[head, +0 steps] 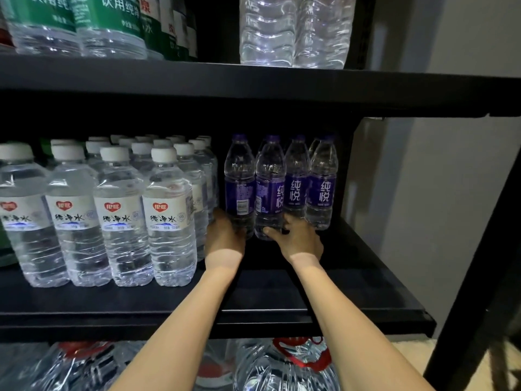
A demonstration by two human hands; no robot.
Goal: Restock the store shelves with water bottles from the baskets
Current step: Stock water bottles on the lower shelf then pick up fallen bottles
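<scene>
Several purple-labelled water bottles stand deep on the middle black shelf (pixel 352 277). My left hand (pixel 224 235) grips the base of the leftmost purple bottle (pixel 239 187). My right hand (pixel 296 238) grips the base of the purple bottle beside it (pixel 270 190). Both bottles are upright and close together. Two more purple bottles (pixel 322 187) stand to the right, behind my right hand.
White-capped water bottles (pixel 169 215) fill the left of the same shelf in rows. The upper shelf holds green-labelled bottles (pixel 107 24) and clear unlabelled bottles (pixel 293 29). Large jugs with red handles (pixel 296 362) sit below. A black frame post (pixel 479 277) stands at the right.
</scene>
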